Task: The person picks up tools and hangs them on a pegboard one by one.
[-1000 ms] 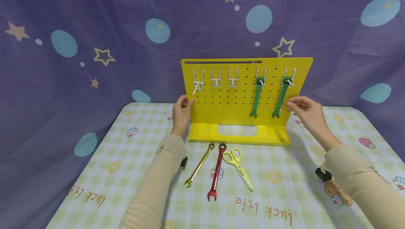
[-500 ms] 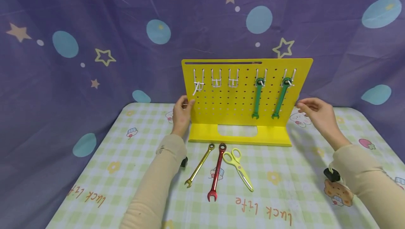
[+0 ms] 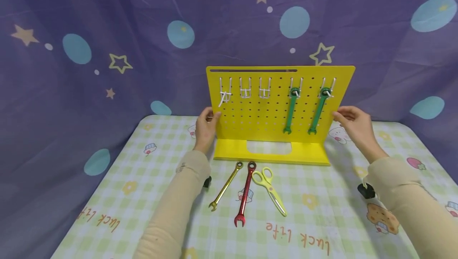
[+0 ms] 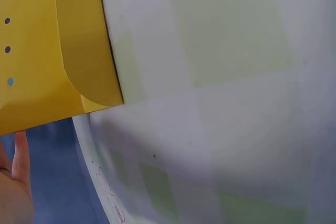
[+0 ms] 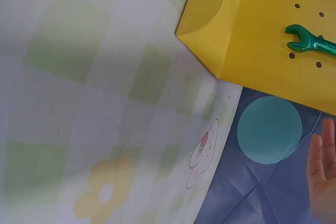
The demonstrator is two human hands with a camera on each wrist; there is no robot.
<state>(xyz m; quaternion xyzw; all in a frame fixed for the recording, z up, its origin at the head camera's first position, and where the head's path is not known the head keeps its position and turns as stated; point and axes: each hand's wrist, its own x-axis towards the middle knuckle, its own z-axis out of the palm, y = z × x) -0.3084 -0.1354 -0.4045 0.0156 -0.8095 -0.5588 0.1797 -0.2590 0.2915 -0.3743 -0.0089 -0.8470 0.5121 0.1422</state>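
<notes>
A yellow pegboard stands upright on its folded base near the back of the table. My left hand holds its left edge, thumb in front and fingers behind. At the right edge, my right hand pinches the board, its thumb tip over the front face. Two green wrenches hang from white hooks on the right half: one wrench further in, the other wrench nearer my right hand. In the right wrist view, the open end of a green wrench shows above my fingers.
Three white hooks on the left half hold nothing. Before the base lie a gold wrench, a red wrench and yellow scissors. A checked cloth covers the table, and a purple curtain hangs behind.
My right hand slid off the board's front outward to the right, then came back in to its right edge. The left hand has kept its place.
</notes>
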